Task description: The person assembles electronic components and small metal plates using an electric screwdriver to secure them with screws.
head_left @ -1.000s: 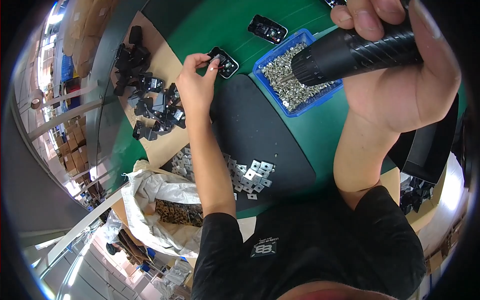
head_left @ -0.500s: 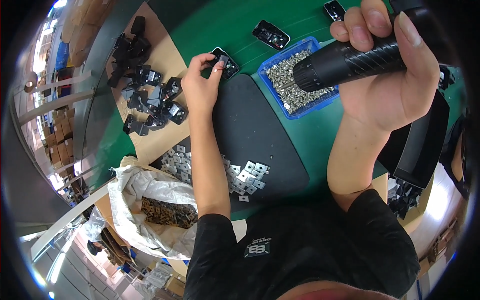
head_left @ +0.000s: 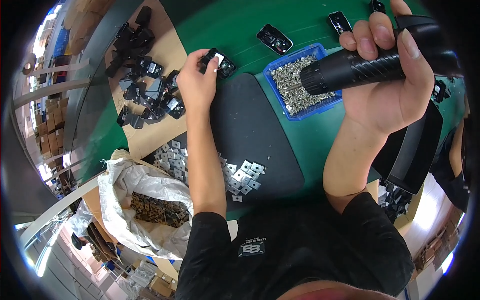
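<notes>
My left hand [head_left: 197, 77] is closed in a pinch on a black plastic housing [head_left: 227, 68] at the far edge of the dark mat [head_left: 257, 120]. A pale spot shows by the thumb; I cannot make out whether it is a metal plate. My right hand [head_left: 392, 95] grips a black electric screwdriver [head_left: 357, 69], held almost level and pointing left. Its thin bit reaches over a blue bin [head_left: 295, 116] filled with small silver screws [head_left: 299, 100]; whether a screw sits on the tip is not visible.
Black plastic parts [head_left: 147, 92] lie heaped on cardboard [head_left: 162, 131] at left. Square metal plates [head_left: 242, 177] are scattered on the mat's near side. A white sack [head_left: 120, 200] of small brownish parts stands near left. More open housings [head_left: 274, 38] lie on the green table beyond the bin.
The view has shifted slightly. My left hand keeps its pinch by the housing, which now looks a little tilted. The screwdriver stays over the screw bin.
</notes>
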Tool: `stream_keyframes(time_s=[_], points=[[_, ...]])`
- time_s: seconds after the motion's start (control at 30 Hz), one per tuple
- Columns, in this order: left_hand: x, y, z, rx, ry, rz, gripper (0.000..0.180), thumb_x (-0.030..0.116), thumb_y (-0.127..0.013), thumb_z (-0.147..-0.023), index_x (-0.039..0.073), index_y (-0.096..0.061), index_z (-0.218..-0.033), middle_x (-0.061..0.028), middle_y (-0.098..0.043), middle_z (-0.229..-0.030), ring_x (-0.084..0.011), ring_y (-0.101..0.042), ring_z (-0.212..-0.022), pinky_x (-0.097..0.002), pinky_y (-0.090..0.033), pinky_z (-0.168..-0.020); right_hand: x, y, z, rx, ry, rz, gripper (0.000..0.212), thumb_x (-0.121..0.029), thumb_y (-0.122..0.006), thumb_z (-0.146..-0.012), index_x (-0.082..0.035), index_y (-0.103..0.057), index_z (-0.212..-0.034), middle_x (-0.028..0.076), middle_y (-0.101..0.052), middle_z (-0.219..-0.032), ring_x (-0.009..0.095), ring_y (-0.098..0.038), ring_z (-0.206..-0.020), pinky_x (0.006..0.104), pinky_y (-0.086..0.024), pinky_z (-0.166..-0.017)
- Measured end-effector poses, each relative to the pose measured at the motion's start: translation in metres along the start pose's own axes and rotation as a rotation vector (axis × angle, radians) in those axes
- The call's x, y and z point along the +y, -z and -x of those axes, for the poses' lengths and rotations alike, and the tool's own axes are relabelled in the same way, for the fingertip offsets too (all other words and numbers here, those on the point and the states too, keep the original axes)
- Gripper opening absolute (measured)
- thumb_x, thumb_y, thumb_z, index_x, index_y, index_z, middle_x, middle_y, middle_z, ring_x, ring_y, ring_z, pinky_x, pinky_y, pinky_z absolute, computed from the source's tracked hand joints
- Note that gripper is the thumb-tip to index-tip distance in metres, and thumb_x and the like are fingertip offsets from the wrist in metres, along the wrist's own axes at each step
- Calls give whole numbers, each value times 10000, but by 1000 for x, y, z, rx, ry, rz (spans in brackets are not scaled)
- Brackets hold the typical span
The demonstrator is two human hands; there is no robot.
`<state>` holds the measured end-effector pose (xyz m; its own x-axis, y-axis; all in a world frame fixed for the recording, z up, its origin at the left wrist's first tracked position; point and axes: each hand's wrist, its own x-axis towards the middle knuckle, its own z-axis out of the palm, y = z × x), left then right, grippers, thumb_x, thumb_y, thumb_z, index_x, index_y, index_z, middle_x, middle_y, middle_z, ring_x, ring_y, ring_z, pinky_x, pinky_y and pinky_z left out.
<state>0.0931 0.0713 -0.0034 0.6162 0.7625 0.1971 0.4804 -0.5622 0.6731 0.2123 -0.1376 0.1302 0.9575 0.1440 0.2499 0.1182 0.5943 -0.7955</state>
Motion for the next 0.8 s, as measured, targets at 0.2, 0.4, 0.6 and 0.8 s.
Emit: stream_keyframes(time_s=[0.2,0.4,0.6,0.8], points=[[24,27,68,-188,58,194,250,111,-755,-842,24,-705,-1071,-117,-719,-874,-197,-691,-765,-319,-534,-756,5,4,3,-28,14,-4,511,-259,-625,-919,3,-498,-1339,26,-591,-806,128,-578,-636,301,-531,-663],[3,27,103,-217,-84,252,702,135,-749,-772,3,-493,-1412,-191,-624,-1305,-319,-635,-1092,-399,-494,-967,22,-6,7,-200,-56,-67,472,-229,-606,-904,2,-514,-1305,38,-579,-832,140,-561,-682,314,-501,-709],[0,35,107,-401,-322,123,1009,125,-818,-625,31,-355,-1517,-195,-430,-1513,-393,-398,-1392,-449,-318,-1161,45,-1,14,-440,-258,-239,391,-177,-586,-867,-2,-558,-1215,60,-544,-880,163,-515,-762,351,-440,-800],[4,19,106,-215,-277,91,827,215,-898,-598,86,-565,-1343,-133,-624,-1201,-359,-563,-1145,-444,-445,-1004,64,0,23,-529,-281,-223,461,-157,-552,-888,24,-485,-1307,87,-530,-886,190,-511,-771,375,-460,-776]])
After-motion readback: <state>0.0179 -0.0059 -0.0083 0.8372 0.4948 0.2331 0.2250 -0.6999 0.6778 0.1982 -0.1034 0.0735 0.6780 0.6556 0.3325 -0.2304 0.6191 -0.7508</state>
